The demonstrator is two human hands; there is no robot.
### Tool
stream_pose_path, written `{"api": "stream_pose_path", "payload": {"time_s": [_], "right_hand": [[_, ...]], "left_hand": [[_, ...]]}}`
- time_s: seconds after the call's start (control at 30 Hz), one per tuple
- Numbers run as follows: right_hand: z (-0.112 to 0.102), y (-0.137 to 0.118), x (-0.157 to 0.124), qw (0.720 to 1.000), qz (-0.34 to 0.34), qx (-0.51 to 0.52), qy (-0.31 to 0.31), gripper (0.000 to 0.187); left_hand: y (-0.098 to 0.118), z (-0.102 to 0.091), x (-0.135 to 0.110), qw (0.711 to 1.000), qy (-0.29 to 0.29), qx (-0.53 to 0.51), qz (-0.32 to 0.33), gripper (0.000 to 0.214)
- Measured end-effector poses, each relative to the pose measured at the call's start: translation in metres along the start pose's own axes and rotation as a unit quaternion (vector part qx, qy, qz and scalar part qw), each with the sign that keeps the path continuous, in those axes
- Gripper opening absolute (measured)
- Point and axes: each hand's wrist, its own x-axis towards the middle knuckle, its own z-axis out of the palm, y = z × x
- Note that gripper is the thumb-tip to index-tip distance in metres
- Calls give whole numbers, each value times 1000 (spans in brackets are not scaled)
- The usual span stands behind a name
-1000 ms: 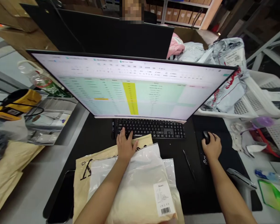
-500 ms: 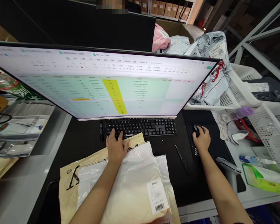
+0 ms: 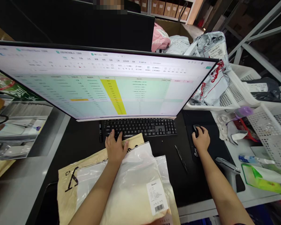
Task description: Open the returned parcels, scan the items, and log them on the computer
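My left hand (image 3: pixel 115 147) rests with fingers spread on the lower left keys of a black keyboard (image 3: pixel 142 127). Beneath that wrist lie a clear plastic bag (image 3: pixel 133 184) with a pale yellow item and a white barcode label, and a tan mailer (image 3: pixel 66 190) with black print. My right hand (image 3: pixel 202 139) is curled over a black computer mouse (image 3: pixel 196 128) on a dark mouse pad (image 3: pixel 210 125). Above the keyboard stands a monitor (image 3: pixel 140 87) showing a spreadsheet with a yellow column.
A pen (image 3: pixel 181 158) and a barcode scanner (image 3: pixel 228 165) lie near my right arm. White baskets (image 3: pixel 269 131) and silver parcel bags (image 3: pixel 210 84) stand at the right, beside a purple-capped bottle (image 3: pixel 236 115). Stacked papers (image 3: pixel 28 115) fill a tray at the left.
The whole view has shifted slightly. Both hands keep their places, the left on the keyboard and the right on the mouse.
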Motion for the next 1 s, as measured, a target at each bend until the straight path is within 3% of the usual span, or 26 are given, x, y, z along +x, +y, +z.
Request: {"api": "stream_pose_path", "payload": {"time_s": [0.53, 1.0], "right_hand": [[0, 0, 0, 1000, -4, -12, 7, 40], [-1, 0, 2, 998, 6, 54, -25, 47]], "left_hand": [[-2, 1, -1, 1000, 4, 16, 11, 55], [-1, 1, -1, 1000, 2, 19, 8, 55]]}}
